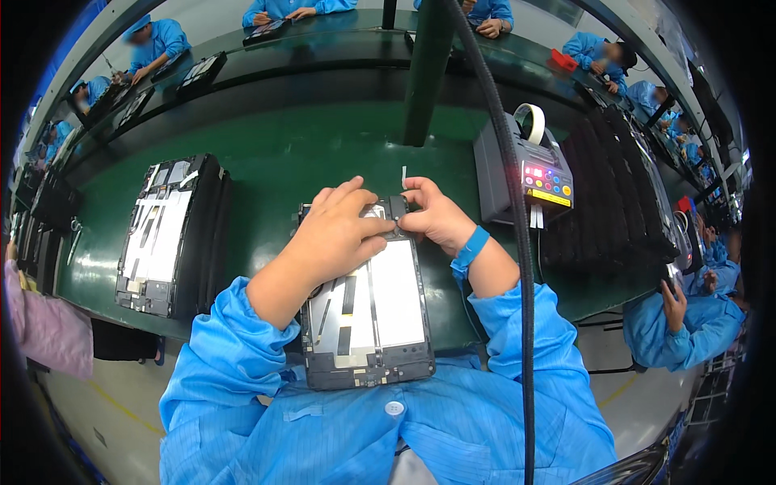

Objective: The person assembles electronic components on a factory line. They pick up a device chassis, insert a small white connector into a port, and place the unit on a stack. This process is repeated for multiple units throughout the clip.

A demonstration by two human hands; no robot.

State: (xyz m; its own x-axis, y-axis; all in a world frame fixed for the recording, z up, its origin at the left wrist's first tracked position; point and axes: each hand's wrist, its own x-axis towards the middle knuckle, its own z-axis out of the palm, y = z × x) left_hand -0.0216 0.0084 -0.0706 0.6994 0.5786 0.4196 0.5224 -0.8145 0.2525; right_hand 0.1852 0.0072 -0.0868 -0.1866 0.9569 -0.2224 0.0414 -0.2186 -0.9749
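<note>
An opened tablet [404,291] lies in front of me, its silvery battery area and dark inner parts bare, its near end close to my body. My left hand [335,230] rests across its far end with fingers spread, index finger and thumb touching the inside. At the far right corner, my right hand [440,217] has its thumb against the tablet and its other fingers curled. A short whitish strip of tape [404,176] sticks up from those right fingertips. The parts beneath my left palm are hidden.
A stack of opened tablets [158,242] stands on the green bench [323,129] at left. At right are a grey tape dispenser [501,174] with a lit panel and a dark stack of black trays or units [606,194]. A black cable [525,323] hangs in front. Co-workers sit around.
</note>
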